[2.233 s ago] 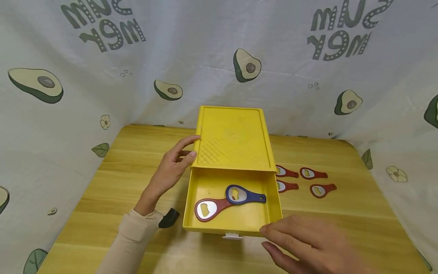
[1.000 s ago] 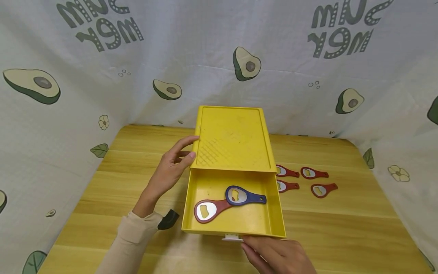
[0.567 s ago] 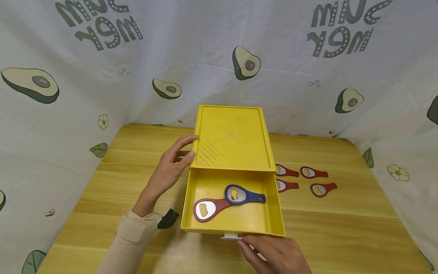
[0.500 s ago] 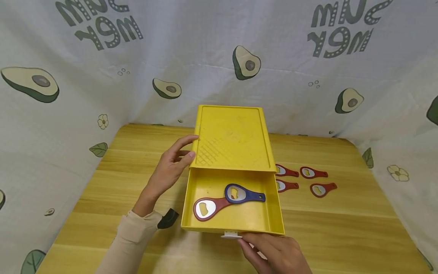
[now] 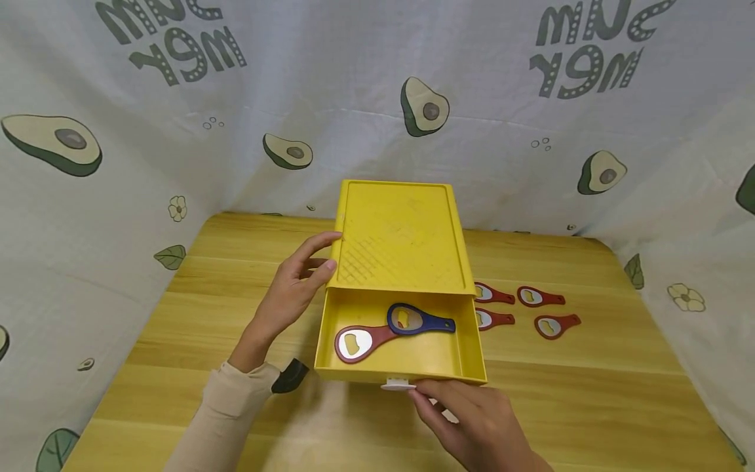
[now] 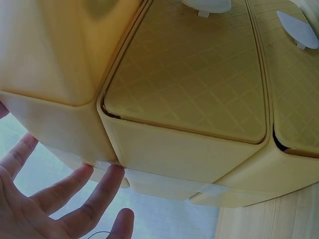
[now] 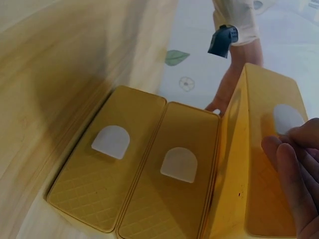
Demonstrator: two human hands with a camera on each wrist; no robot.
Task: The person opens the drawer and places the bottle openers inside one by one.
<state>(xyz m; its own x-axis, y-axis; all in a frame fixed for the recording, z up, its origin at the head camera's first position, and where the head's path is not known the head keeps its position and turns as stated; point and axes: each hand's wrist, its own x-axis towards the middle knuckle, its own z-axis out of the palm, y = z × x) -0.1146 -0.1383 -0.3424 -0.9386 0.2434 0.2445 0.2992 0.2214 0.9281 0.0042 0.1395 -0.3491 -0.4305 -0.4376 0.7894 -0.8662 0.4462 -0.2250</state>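
The top drawer [image 5: 413, 360] of a yellow drawer cabinet [image 5: 407, 236] is pulled out. Inside it a blue bottle opener [image 5: 433, 322] overlaps the handle of a red bottle opener [image 5: 354, 344]. My right hand [image 5: 478, 413] pinches the edge of the drawer's white pull tab [image 7: 287, 118] between thumb and fingers. My left hand [image 5: 289, 295] rests its fingertips against the cabinet's left side, with fingers extended and spread in the left wrist view. Two lower drawers, each with a white tab [image 7: 179, 164], are closed in the right wrist view.
Several red bottle openers [image 5: 557, 326] lie on the wooden table [image 5: 590, 406] to the right of the cabinet, two partly hidden behind it. A curtain [image 5: 366, 98] with avocado prints hangs behind the table. A black wrist device [image 5: 290, 377] sticks out from the left sleeve.
My right hand has gone from the drawer's right front corner to its tab. The drawer has since slid partway inward, carrying both bottle openers. My left hand has stayed at the side.
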